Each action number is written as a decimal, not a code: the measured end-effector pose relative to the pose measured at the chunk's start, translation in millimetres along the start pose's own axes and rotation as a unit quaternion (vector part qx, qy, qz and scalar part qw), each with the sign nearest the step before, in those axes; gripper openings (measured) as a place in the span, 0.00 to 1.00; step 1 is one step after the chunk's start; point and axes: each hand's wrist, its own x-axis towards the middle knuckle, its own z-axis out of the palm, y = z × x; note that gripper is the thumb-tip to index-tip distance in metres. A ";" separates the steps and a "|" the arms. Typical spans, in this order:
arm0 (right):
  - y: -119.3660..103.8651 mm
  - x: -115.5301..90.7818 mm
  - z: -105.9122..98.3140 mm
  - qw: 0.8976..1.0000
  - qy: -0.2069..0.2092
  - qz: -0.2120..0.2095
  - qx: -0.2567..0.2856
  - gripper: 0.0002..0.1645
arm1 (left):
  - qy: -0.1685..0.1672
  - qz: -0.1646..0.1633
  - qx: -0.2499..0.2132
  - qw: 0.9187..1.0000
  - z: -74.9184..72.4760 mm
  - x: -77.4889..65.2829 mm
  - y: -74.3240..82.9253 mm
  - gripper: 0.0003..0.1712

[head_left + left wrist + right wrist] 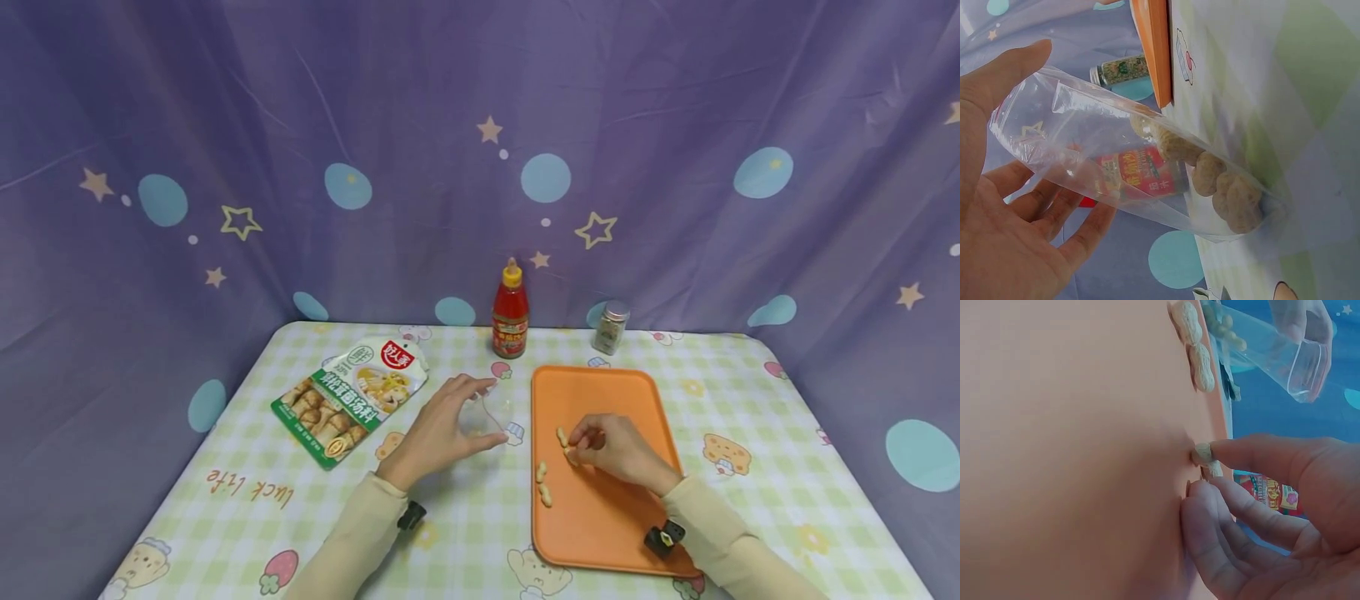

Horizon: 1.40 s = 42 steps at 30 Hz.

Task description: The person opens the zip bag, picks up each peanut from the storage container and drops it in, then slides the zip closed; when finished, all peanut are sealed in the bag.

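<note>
In my left hand [438, 425] is a clear plastic bag [1079, 144], its mouth spread between thumb and fingers. Several peanuts [1207, 175] lie in its lower end, close over the tablecloth. My right hand [618, 446] is low over the orange tray [600, 387], thumb and fingers around one peanut [1202, 454]. Just behind that one, another peanut [562, 437] shows on the tray, partly covered by the fingers in the right wrist view. Two more peanuts [1201, 367] lie end to end along the tray's left edge.
A mushroom seasoning pouch [352, 396] lies flat at the back left. Behind the hands stand a red sauce bottle [511, 321] with a yellow cap and a small spice jar [611, 329]. A purple curtain [420, 125] hangs along the table's back edge.
</note>
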 end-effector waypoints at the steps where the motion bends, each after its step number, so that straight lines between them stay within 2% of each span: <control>1: -1.3 -0.2 0.8 1.000 -0.001 0.001 -0.001 0.05 | 0.000 0.000 -0.001 1.000 0.3 -0.1 -0.3 0.44; 9: -11.0 -5.8 7.7 0.999 -0.017 -0.012 -0.031 0.07 | -0.002 -0.001 -0.001 1.000 1.8 -0.5 -2.0 0.44; 16: -11.9 -5.9 7.8 0.999 -0.017 -0.005 -0.027 0.08 | -0.003 -0.002 -0.001 1.000 1.7 0.0 -3.5 0.44; 23: -16.5 3.9 5.2 1.000 0.007 -0.024 -0.015 0.06 | -0.001 -0.003 0.005 1.000 0.7 -0.2 -3.1 0.44; 31: -47.5 23.7 4.2 0.997 0.036 -0.067 -0.010 0.03 | 0.001 -0.004 0.002 1.000 -0.4 -0.5 -2.1 0.44; 42: -84.5 43.8 11.3 0.995 0.043 -0.077 0.038 0.05 | 0.004 -0.002 0.000 1.000 -0.5 -0.7 -2.1 0.44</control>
